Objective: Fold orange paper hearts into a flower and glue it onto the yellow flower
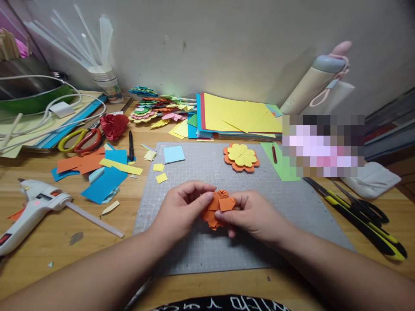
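An orange folded-paper piece (214, 214) is held between both hands above the grey cutting mat (181, 255). My left hand (186, 205) pinches its left edge, thumb on top near the upper left. My right hand (248, 214) grips the right side, its thumb over the front below a raised square flap. Behind the hands, a yellow paper flower layered on an orange one (241, 156) lies on the mat. A light blue paper square (174, 154) and small yellow squares (161, 178) rest at the mat's upper left.
A white glue gun (35, 211) lies at left, near blue and orange scraps (105, 183) and scissors (87, 140). Coloured sheets (240, 114) are stacked behind the mat. On the right are a yellow-black cutter (366, 224), black scissors (372, 211) and a bottle (314, 82).
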Tool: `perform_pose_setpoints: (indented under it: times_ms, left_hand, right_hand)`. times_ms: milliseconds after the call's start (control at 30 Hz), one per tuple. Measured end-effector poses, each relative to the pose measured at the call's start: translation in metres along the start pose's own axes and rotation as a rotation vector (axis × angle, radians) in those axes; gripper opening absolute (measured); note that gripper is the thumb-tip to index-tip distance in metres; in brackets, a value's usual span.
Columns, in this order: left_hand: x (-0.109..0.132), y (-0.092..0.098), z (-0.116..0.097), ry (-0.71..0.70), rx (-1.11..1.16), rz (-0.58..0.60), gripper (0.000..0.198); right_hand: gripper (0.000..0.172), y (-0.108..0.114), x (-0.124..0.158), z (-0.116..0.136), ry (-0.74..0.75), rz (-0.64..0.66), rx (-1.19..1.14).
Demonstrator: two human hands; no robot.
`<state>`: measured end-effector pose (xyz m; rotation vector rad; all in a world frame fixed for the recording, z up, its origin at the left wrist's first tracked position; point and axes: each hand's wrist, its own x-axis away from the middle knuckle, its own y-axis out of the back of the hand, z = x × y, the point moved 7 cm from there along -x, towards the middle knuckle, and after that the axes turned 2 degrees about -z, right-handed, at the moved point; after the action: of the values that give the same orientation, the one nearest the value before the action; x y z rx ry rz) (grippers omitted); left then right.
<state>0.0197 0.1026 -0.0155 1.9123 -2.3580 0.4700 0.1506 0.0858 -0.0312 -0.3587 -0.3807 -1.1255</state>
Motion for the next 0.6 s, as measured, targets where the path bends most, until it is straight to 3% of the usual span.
perform_pose_setpoints:
  times_ms: [333, 467, 600]
  left_hand:
    - [0.001, -0.002, 0.001, 0.004, -0.086, 0.052, 0.016]
    - [0.000, -0.003, 0.000, 0.006, -0.004, 0.036, 0.029]
    - [0.001, -0.011, 0.003, 0.061, -0.106, 0.147, 0.021]
  right_hand:
    - [0.023, -0.002, 0.000, -0.001, -0.015, 0.041, -0.026]
    - [0.023, 0.000, 0.000, 0.002, 0.013, 0.035, -0.012]
    - [0.022, 0.005, 0.002, 0.007, 0.067, -0.015, -0.025]
